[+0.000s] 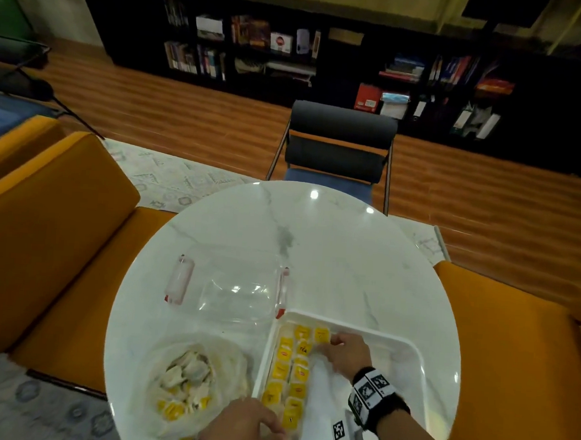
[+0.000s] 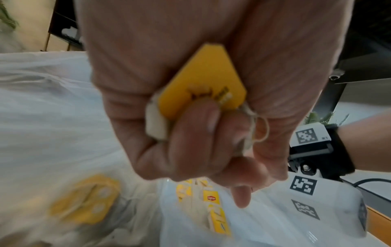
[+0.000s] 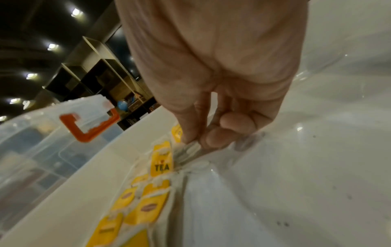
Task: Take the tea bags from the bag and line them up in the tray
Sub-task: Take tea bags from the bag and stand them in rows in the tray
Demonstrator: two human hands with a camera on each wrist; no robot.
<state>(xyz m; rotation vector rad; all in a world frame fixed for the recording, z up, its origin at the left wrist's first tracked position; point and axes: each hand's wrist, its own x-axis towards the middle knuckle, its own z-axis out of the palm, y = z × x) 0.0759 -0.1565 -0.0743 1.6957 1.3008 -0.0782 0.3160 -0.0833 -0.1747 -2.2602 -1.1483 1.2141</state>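
Observation:
A clear plastic bag [image 1: 157,375] holding several tea bags lies at the table's front left. To its right, the white tray [image 1: 417,353] has yellow-tagged tea bags [image 1: 290,366] lined up in two columns along its left wall. My right hand [image 1: 334,341] is low in the tray at the far end of those columns. Its thumb and fingers pinch a white tea bag [image 3: 190,148] right beside a tag marked TEA [image 3: 161,165]. My left hand [image 1: 269,429] hovers between the bag and the tray's near corner. It grips a tea bag with a yellow tag [image 2: 203,86] and loose string.
A clear plastic container [image 1: 237,294] with red latches sits on the round white marble table [image 1: 314,248], just behind the bag and tray. Orange seats flank the table and a dark chair [image 1: 338,144] stands at its far side. The tray's right half is bare.

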